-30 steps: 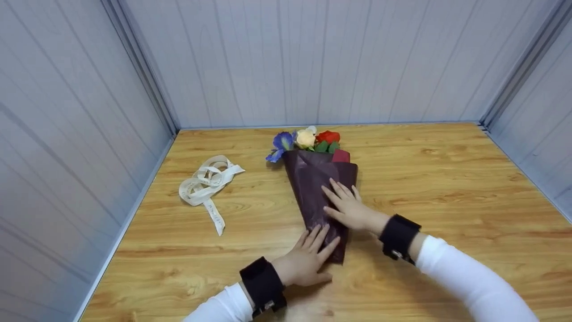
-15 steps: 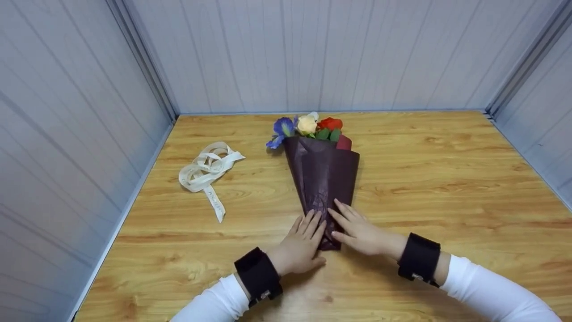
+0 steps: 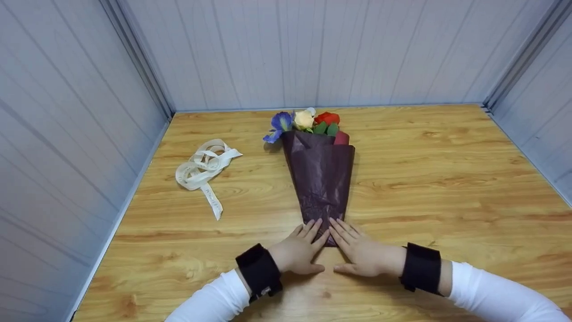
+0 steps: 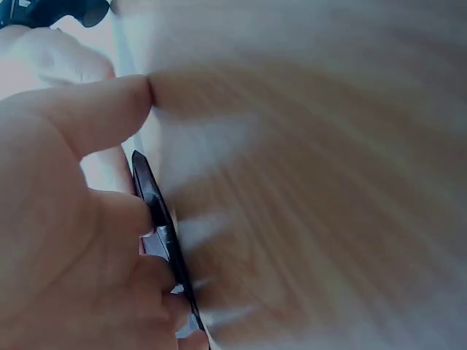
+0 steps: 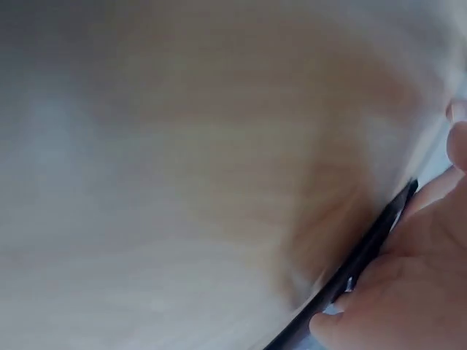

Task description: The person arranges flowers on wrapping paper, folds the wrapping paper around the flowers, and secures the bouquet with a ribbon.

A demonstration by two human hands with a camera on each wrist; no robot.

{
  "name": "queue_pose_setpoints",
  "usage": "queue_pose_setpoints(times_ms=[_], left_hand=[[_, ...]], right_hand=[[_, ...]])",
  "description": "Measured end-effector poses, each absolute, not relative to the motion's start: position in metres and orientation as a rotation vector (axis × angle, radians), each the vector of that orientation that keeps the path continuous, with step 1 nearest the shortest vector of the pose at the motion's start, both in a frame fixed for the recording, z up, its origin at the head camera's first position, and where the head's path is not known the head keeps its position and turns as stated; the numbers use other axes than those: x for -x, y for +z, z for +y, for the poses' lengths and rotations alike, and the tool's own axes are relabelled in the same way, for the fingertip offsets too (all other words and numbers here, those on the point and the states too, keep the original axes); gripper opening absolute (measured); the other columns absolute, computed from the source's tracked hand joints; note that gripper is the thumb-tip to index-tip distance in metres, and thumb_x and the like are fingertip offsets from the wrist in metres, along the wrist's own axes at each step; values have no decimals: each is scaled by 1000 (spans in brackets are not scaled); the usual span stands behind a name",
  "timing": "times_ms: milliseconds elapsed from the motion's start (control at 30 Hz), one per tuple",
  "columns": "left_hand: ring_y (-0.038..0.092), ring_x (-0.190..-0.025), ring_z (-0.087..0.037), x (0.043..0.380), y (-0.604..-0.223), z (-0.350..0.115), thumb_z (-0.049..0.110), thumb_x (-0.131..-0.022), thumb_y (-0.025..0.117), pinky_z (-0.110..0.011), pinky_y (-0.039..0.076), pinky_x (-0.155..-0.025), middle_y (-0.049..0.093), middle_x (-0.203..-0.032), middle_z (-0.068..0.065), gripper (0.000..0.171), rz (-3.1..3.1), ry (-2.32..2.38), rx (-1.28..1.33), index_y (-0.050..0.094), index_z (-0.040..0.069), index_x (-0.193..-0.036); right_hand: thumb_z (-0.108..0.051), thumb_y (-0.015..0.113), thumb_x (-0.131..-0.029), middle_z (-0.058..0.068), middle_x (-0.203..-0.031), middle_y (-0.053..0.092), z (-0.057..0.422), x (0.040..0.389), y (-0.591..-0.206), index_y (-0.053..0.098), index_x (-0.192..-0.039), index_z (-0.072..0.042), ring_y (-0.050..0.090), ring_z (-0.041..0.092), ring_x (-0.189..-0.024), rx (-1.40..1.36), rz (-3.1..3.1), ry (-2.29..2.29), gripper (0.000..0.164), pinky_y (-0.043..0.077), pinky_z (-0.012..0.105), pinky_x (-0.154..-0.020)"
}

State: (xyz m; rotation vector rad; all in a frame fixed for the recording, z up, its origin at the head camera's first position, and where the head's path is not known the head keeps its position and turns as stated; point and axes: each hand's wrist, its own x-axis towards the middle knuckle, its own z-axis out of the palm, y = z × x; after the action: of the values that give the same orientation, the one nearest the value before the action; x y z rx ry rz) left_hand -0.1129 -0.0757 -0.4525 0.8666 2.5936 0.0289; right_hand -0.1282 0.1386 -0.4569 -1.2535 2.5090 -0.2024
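A bouquet in dark purple wrapping paper [image 3: 321,176] lies on the wooden table [image 3: 447,188], its blue, cream and red flowers [image 3: 304,121] pointing away from me. My left hand [image 3: 300,248] and right hand [image 3: 357,248] lie flat side by side at the wrap's narrow near end, straight fingers pressing its tip down. In the left wrist view the dark paper edge [image 4: 164,233] runs under my left hand [image 4: 66,240]. The right wrist view shows the same dark edge [image 5: 350,281] under my right hand [image 5: 408,284].
A cream ribbon [image 3: 203,172] lies loosely coiled on the table to the left of the bouquet. Pale panelled walls [image 3: 67,112] close in the table at the left, back and right.
My right hand slid from the middle of the wrap down to its narrow near end, beside the left hand. The left hand stayed at the near end.
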Motion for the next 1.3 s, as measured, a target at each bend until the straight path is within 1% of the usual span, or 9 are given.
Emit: queue_pose_setpoints(times_ms=[167,300,600,733,900,1033,1133,1233,1300], left_hand=[[7,-148,-41,114,-452,-78,60,-94,54,-45,13,-118,5,-164,-15,84,2604,19,-814,15,24,-160],[8,-148,-39,114,-452,-78,61,-94,55,-44,16,-118,7,-163,-19,84,2613,28,-810,16,27,-160],[14,-146,-45,111,-449,-81,56,-94,58,-45,19,-117,13,-160,-26,74,2619,74,-832,26,37,-157],[12,-146,-44,111,-447,-80,56,-94,58,-47,18,-117,12,-161,-26,74,2611,80,-837,25,37,-157],[11,-147,-42,110,-446,-81,59,-94,56,-50,14,-118,12,-161,-24,75,2609,51,-827,22,40,-157],[13,-148,-38,112,-450,-83,61,-94,55,-52,9,-118,16,-161,-23,76,2652,0,-871,24,35,-158],[10,-149,-35,115,-453,-82,61,-94,53,-51,8,-118,19,-160,-23,76,2711,-18,-942,30,25,-157],[7,-149,-35,120,-456,-79,59,-96,51,-47,10,-119,18,-160,-24,75,2764,31,-994,35,14,-154],[6,-149,-37,124,-458,-77,57,-97,52,-44,12,-119,13,-160,-25,76,2765,109,-984,32,13,-155]], right_hand=[[-54,48,-99,34,-158,10,139,123,-456,20,-150,14,13,46,-145,1271,2514,-98,90,16,59,-114],[-51,47,-101,35,-157,10,143,123,-455,20,-150,15,13,47,-145,1264,2484,-163,86,15,59,-114],[-41,46,-104,32,-158,11,142,161,-457,20,-150,13,11,48,-145,1144,2494,-357,76,8,64,-113],[-37,44,-106,30,-159,11,143,175,-458,23,-152,10,10,48,-145,1098,2513,-387,69,5,66,-112],[-39,42,-106,35,-158,-1,147,180,-457,28,-154,0,1,53,-144,1004,2520,-434,63,0,68,-110],[-37,42,-107,37,-156,-7,149,182,-457,29,-155,-4,1,56,-142,980,2497,-475,60,5,68,-111],[-37,42,-106,36,-156,-7,149,182,-457,26,-155,-2,2,56,-142,1001,2467,-502,62,9,70,-109],[-37,43,-106,34,-158,-5,149,182,-458,24,-155,-1,2,54,-143,1024,2452,-518,63,10,69,-110],[-37,44,-106,33,-158,-4,149,182,-460,24,-155,-1,1,53,-144,1039,2440,-540,64,10,68,-110]])
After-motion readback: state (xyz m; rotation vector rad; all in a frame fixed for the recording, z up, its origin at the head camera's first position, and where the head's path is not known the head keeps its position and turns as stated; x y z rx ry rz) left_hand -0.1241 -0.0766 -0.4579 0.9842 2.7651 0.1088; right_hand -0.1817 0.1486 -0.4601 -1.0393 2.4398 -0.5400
